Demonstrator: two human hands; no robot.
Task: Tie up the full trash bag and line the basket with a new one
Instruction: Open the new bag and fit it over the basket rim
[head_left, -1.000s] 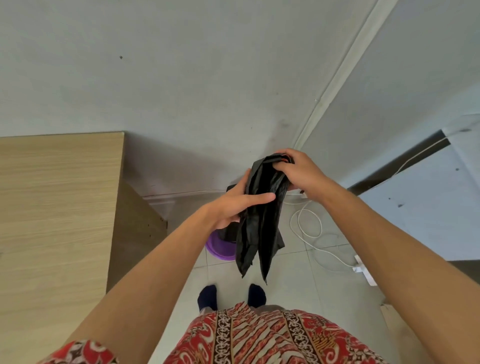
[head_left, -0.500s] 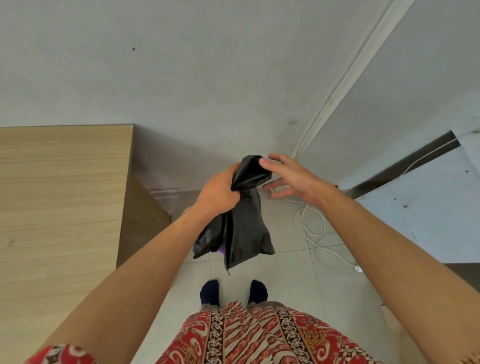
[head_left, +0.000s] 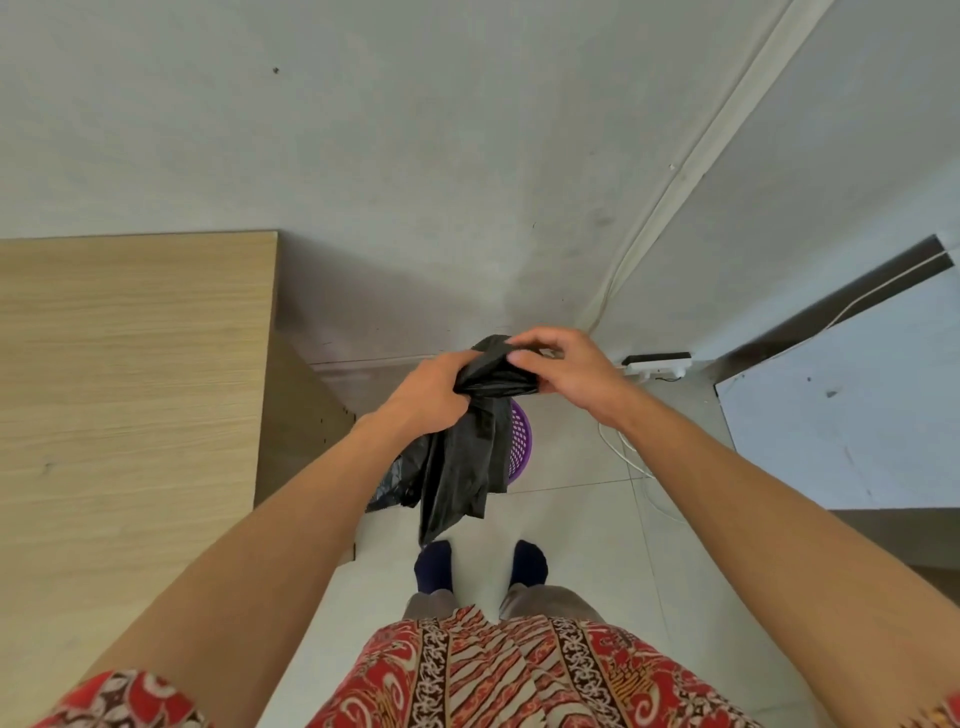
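Note:
A crumpled black trash bag (head_left: 462, 462) hangs in the air in front of me. My left hand (head_left: 426, 397) grips its upper part in a fist. My right hand (head_left: 563, 364) pinches the bag's top edge with thumb and fingertips. Behind and below the bag stands a purple mesh basket (head_left: 520, 435) on the tiled floor, mostly hidden by the bag. Another bit of black plastic (head_left: 387, 488) shows low on the left of the hanging bag; I cannot tell whether it is part of the same bag.
A light wooden desk (head_left: 130, 389) fills the left side. A white power strip (head_left: 657, 368) lies by the wall, with a white cable (head_left: 631, 457) looping over the floor. A pale panel (head_left: 841, 415) is on the right. My socked feet (head_left: 480, 566) stand just before the basket.
My right hand let go of the bag, then came back and now pinches its top edge. My left hand stayed clenched on the bag. The view tilted, showing more of the purple basket.

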